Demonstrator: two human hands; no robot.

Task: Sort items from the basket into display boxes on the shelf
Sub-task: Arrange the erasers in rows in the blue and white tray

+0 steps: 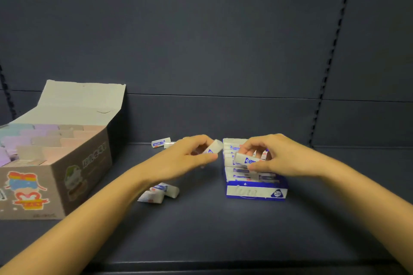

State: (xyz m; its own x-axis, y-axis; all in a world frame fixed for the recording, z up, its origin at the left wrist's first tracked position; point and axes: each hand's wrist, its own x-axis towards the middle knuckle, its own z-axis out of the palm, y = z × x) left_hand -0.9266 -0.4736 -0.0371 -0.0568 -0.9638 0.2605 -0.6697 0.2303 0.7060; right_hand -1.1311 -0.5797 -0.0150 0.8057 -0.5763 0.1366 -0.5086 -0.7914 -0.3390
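A small blue and white display box (256, 193) stands on the dark shelf, right of centre, with rows of white erasers inside. My right hand (283, 156) hovers over the box and pinches a white eraser (244, 159) with a blue 2B mark. My left hand (187, 158) is just left of the box and grips another white eraser (215, 147), tilted upward. Loose white erasers (159, 193) lie on the shelf under my left wrist. More loose erasers (161, 142) rest farther back. No basket is in view.
A large cardboard display box (73, 176) with its lid flap up stands at the left, filled with rows of pastel items. The shelf's dark back wall and a slotted upright (328, 69) rise behind. The shelf's front edge (223, 265) runs along the bottom.
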